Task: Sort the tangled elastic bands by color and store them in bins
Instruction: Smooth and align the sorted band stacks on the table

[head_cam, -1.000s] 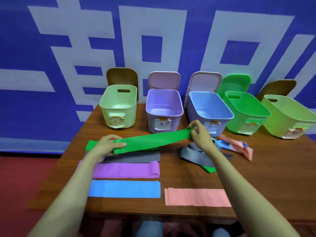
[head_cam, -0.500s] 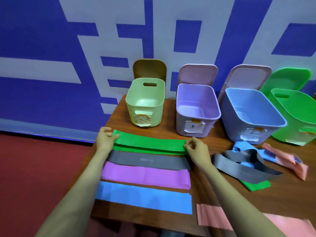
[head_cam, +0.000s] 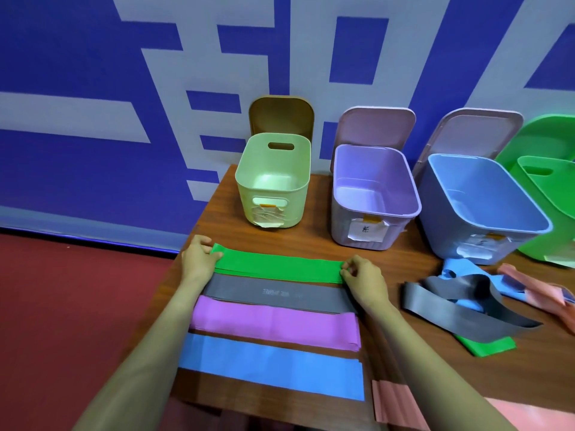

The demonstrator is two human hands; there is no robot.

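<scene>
**Step in hand:** laying out sorted bands. The green band point(head_cam: 280, 267) lies flat on the tabletop point(head_cam: 311, 241), the farthest in a row with the grey band point(head_cam: 273, 293), purple band point(head_cam: 273, 325) and blue band point(head_cam: 270, 368).

**Hands:** the left hand point(head_cam: 199, 262) pinches its left end and the right hand point(head_cam: 364, 279) its right end, fingers curled on the material.

**Bins:** the bins point(head_cam: 298, 206) behind hold no bands.

**Next move, as judged:** let go of both ends, then free another band from the tangle point(head_cam: 466, 309) at right without dragging its neighbours.
</scene>
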